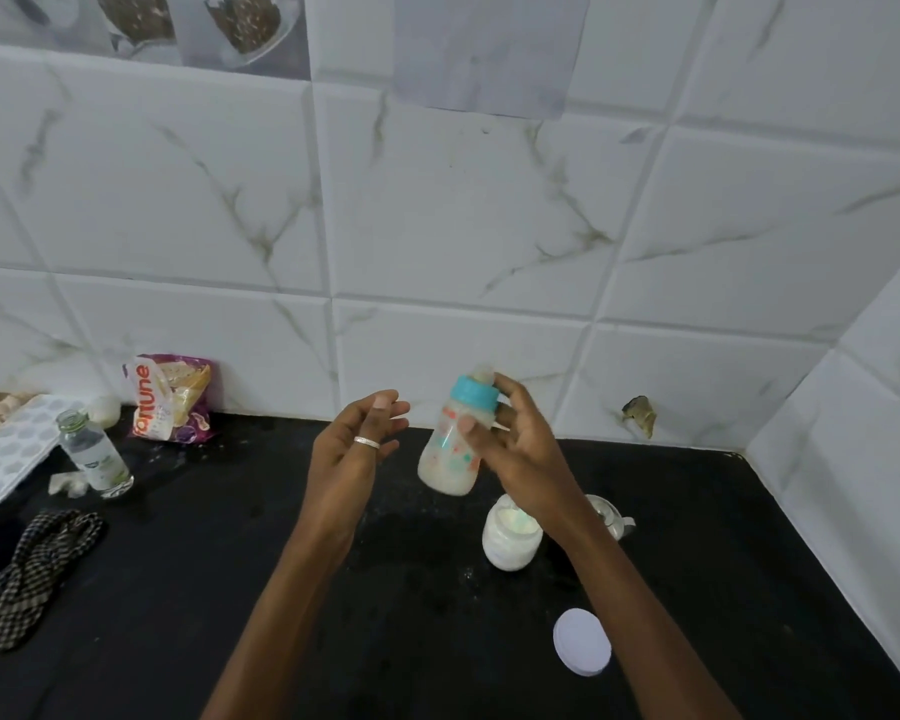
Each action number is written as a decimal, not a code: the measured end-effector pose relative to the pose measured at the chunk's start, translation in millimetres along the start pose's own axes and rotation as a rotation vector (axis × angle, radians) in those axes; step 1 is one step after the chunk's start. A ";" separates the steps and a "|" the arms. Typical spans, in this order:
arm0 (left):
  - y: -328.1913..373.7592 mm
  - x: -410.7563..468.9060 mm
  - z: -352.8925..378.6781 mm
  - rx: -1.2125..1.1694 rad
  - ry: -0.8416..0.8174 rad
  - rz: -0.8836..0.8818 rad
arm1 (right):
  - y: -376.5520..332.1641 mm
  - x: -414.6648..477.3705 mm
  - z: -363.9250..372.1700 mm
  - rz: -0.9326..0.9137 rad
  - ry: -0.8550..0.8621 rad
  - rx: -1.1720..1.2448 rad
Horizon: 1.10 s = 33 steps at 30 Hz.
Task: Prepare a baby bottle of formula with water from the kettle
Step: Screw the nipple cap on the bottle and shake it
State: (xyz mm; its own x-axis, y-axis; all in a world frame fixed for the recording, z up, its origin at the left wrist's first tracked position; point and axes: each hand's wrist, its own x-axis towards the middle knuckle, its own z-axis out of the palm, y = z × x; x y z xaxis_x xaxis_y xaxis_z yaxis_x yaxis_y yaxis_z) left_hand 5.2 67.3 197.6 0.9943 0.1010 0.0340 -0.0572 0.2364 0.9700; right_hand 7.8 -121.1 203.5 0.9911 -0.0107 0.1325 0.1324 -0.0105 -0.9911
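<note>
the baby bottle (450, 449), milky and tilted, is gripped above the counter (230, 589) by the right hand (515, 449) with curled fingers; the left hand (349, 449) is held beside it, relaxed and empty. mixing seems the step in hand: the teal collar (473, 392) should be checked tight and the bottle shaken evenly.

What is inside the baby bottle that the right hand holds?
The baby bottle holds a cloudy whitish liquid, seen through its clear wall. The right hand and the printed pattern cover part, so the exact level cannot be told.
</note>
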 end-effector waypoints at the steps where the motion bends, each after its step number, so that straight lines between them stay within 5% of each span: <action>1: 0.8 0.3 0.4 -0.009 0.000 0.001 | 0.2 0.1 -0.3 -0.011 0.015 0.018; 4: 1.0 0.5 1.0 -0.017 0.009 -0.004 | -1.5 2.4 -2.0 -0.061 0.197 0.147; 8: 0.4 1.2 0.3 -0.001 0.000 0.006 | -0.9 0.1 1.4 -0.031 0.033 -0.035; 12: 3.2 0.8 2.9 0.001 -0.005 0.009 | -1.9 3.6 -0.7 -0.047 0.164 0.100; 16: 3.1 0.3 0.6 0.013 -0.005 0.012 | -2.0 0.9 2.5 0.008 0.015 -0.005; 20: 2.5 0.7 -1.4 0.008 0.019 0.002 | -5.0 5.5 -1.1 -0.032 0.226 0.177; 24: 2.0 1.0 -1.5 0.028 0.010 0.004 | -4.8 2.4 1.3 0.010 0.039 -0.030; 29: 1.9 1.8 -1.9 0.009 0.024 -0.007 | -7.9 8.0 -2.6 -0.026 0.226 0.196; 33: 1.9 2.0 -3.7 0.033 0.016 0.005 | -4.2 0.3 2.4 0.025 0.008 -0.019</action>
State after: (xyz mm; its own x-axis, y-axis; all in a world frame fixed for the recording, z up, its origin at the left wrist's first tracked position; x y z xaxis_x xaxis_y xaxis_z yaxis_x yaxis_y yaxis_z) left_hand 6.8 71.6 198.6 0.9925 0.1176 0.0349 -0.0586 0.2043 0.9772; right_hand 7.6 -118.7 207.7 0.9940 -0.0189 0.1074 0.1068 -0.0288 -0.9939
